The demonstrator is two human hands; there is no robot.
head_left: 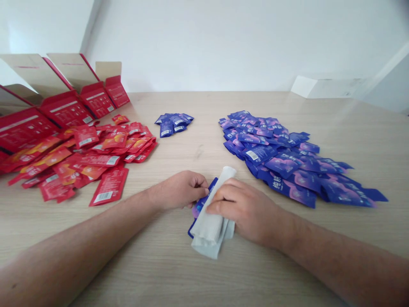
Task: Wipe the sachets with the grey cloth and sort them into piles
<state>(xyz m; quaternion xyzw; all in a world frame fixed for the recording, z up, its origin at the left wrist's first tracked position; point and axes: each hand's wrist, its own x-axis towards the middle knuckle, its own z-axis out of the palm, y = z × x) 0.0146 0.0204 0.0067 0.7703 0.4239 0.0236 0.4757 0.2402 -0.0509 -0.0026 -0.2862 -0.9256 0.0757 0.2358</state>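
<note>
Low over the front middle of the table, my left hand pinches the edge of a blue-purple sachet. My right hand is closed around a folded white cloth or paper wipe, which lies against the sachet and covers much of it. The wipe's loose end hangs down toward me, and its upper end sticks out above my right fingers. Nearest to my right hand is a big heap of blue-purple sachets. To the left of my left hand lies a loose red sachet.
A heap of red and orange sachets spreads over the left side. Behind it stand several red cardboard boxes with raised flaps. A small pile of blue sachets lies at the back middle. Against the wall sits a white box.
</note>
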